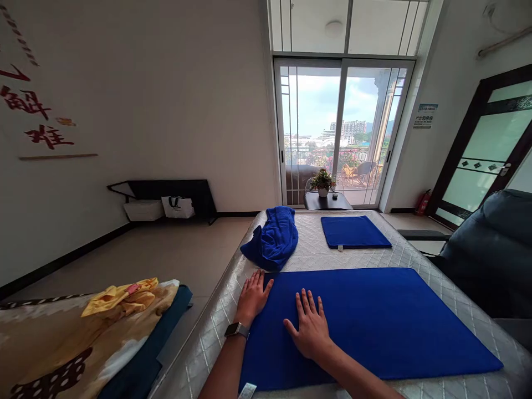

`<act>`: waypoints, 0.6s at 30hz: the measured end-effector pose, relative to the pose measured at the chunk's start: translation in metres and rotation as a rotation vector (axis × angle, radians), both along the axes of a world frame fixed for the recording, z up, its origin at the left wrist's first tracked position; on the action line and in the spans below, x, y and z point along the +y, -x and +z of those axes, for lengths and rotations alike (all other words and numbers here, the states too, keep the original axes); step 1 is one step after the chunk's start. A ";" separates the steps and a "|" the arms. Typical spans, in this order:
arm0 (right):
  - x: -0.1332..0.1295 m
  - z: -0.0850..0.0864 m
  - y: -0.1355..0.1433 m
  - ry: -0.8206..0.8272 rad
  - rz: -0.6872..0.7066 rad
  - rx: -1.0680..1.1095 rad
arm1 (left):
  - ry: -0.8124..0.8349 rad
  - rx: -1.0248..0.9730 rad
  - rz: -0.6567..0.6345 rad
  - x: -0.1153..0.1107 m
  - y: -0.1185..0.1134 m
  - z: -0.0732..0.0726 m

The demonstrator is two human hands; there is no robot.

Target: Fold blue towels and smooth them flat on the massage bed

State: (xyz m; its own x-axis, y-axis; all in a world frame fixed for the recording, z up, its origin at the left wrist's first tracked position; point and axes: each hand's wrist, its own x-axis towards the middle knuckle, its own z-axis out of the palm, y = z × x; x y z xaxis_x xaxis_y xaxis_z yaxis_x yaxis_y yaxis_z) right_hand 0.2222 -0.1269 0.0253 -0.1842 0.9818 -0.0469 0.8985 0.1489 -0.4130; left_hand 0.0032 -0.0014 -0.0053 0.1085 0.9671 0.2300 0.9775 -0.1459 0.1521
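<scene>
A blue towel (386,321) lies spread flat on the mattress (220,310), with a white tag at its near left corner. My left hand (252,296) rests at the towel's left edge, fingers extended, a watch on its wrist. My right hand (310,327) presses flat on the towel's left part, fingers spread. Beyond my left hand sits a crumpled blue towel (276,235) in a loose heap. Farther back on the right lies a neatly folded blue towel (355,231) with a small white tag. Neither hand holds anything.
At the lower left, a yellow cloth (124,296) lies on a brown patterned blanket (45,332). A dark armchair (490,249) stands to the right. Past the mattress are a small table (328,201) with a potted plant (322,182) and sliding glass doors (311,122).
</scene>
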 end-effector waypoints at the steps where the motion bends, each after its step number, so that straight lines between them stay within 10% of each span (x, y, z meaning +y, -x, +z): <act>1: 0.000 0.002 -0.006 0.006 -0.007 -0.016 | 0.001 -0.004 0.001 0.000 0.000 0.000; 18: 0.002 -0.001 -0.105 0.033 -0.139 -0.173 | -0.030 0.040 0.009 0.006 0.004 -0.008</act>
